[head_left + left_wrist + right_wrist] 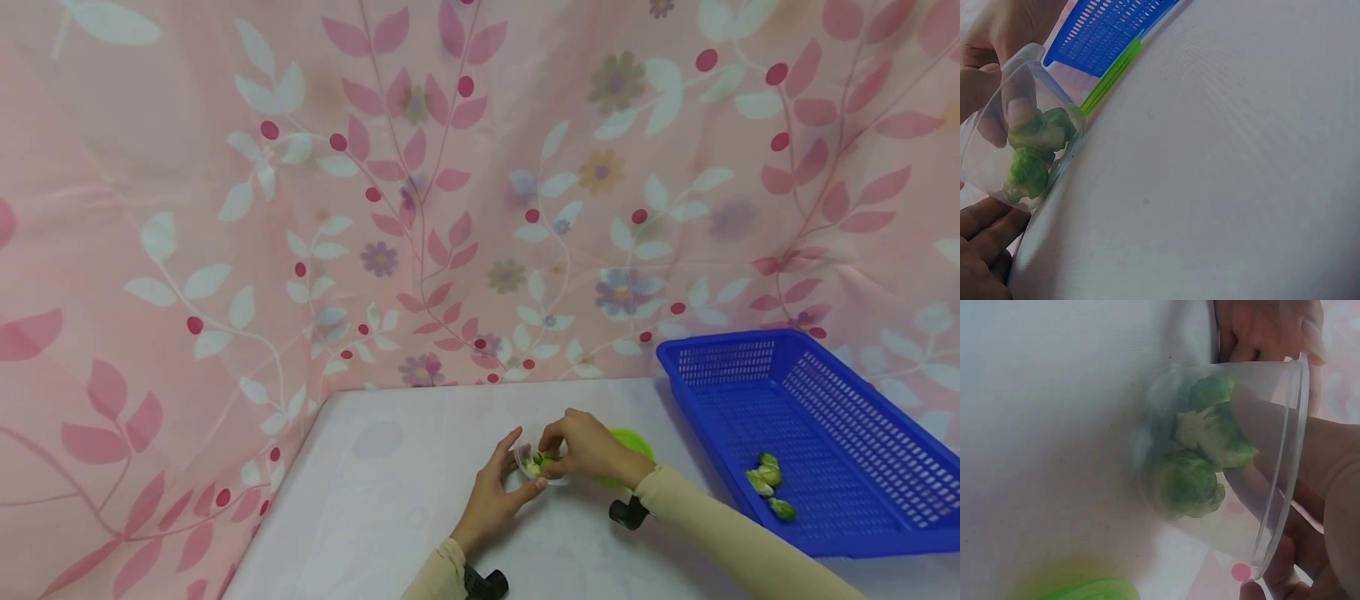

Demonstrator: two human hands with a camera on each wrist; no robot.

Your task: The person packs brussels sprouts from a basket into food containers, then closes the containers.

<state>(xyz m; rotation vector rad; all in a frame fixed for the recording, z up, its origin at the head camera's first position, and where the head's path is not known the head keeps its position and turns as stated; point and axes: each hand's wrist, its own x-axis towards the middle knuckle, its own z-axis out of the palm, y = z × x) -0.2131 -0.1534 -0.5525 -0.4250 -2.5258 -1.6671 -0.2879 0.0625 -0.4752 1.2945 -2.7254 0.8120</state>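
A clear plastic container point(1235, 540) stands on the white table with several green Brussels sprouts point(1182, 481) inside, seen through its wall. My left hand point(491, 493) holds the container from the left, thumb at the near side and fingers around the far side. From above, my right hand point(591, 448) reaches into the container. Its thumb and fingers pinch one Brussels sprout point(1225, 439) among the others, low in the container.
Bright green round plastic pieces point(632, 442) lie flat just right of the container, partly behind the right hand. Farther right stands a blue perforated basket point(701, 446) with several Brussels sprouts point(767, 475) in it. A pink floral curtain point(480, 208) hangs behind the table point(360, 517).
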